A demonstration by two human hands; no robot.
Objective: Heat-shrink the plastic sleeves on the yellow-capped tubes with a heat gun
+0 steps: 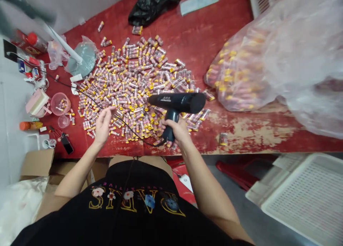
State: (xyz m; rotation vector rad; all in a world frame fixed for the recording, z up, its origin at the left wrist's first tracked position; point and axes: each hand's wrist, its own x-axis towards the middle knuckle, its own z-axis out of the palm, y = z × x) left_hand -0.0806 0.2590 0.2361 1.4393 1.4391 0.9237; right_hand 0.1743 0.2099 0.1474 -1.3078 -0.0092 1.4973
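Observation:
My right hand [177,128] is wrapped round the handle of a black hair dryer [177,102], its narrow nozzle pointing left above the pile. A thin black power cord [128,126] trails from the handle leftward across the table. My left hand [104,123] hovers at the pile's front left edge beside the cord, fingers stretched out and slightly bent, with nothing visible in them. Beneath both hands spreads a wide heap of small clear cylinders with yellow ends and pinkish contents [125,78], lying in all directions.
A large clear plastic bag [241,67] full of similar cylinders lies on the red table [214,20] at right. At left stand a lamp base [87,60], a pink basket [60,103] and a mug [49,143]. A black bag [154,4] lies behind; white crates [308,199] sit lower right.

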